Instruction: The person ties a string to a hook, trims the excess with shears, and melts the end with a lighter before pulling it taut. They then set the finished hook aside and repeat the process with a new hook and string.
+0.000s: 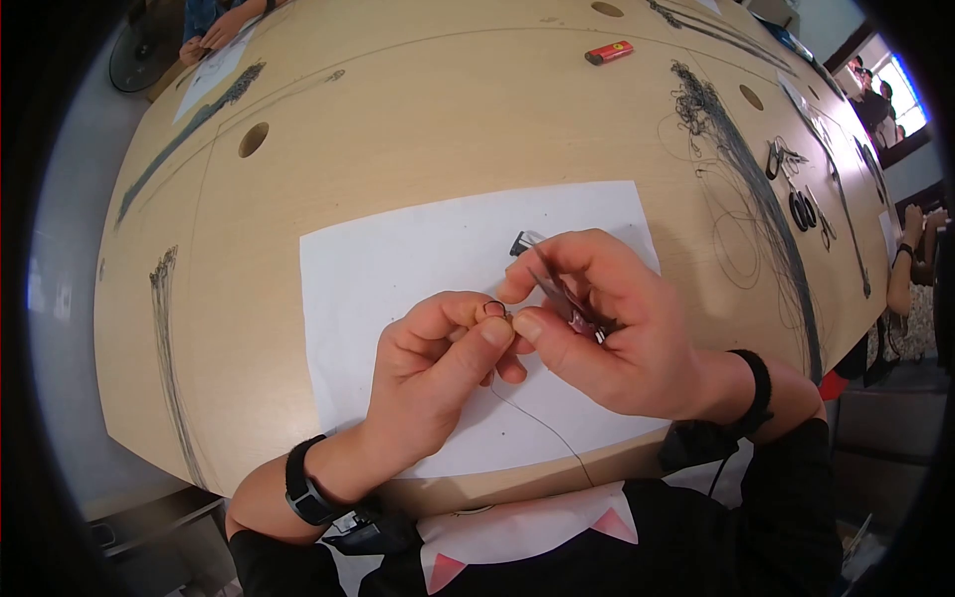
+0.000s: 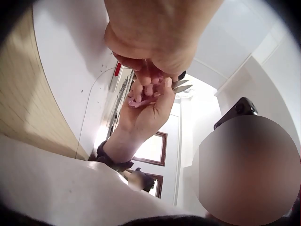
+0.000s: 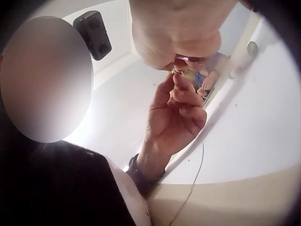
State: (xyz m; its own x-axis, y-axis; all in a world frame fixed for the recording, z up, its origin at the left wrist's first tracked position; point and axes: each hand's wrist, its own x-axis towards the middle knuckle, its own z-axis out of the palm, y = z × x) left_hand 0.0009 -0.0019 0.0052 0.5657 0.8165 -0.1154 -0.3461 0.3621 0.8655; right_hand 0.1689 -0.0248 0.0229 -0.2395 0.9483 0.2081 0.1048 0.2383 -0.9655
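Observation:
Above a white sheet [image 1: 348,289], the left hand [image 1: 433,368] pinches a small dark loop [image 1: 494,307] between thumb and forefinger. The right hand [image 1: 622,333] meets it there, its thumb tip and fingertips at the same spot. Small scissors [image 1: 557,291] with pinkish handles lie in the right palm under curled fingers; their blades [image 2: 182,86] stick out past the hand in the left wrist view. A thin dark thread [image 1: 542,423] hangs from the fingers across the sheet to the near table edge. What exactly the fingertips hold is partly hidden.
A small black clip-like object [image 1: 519,243] lies on the sheet behind the hands. Bundles of dark strands [image 1: 751,174] lie right and left [image 1: 171,348]. A red lighter [image 1: 609,53] is at the back, black scissors [image 1: 802,211] at the right. Other people sit around the table.

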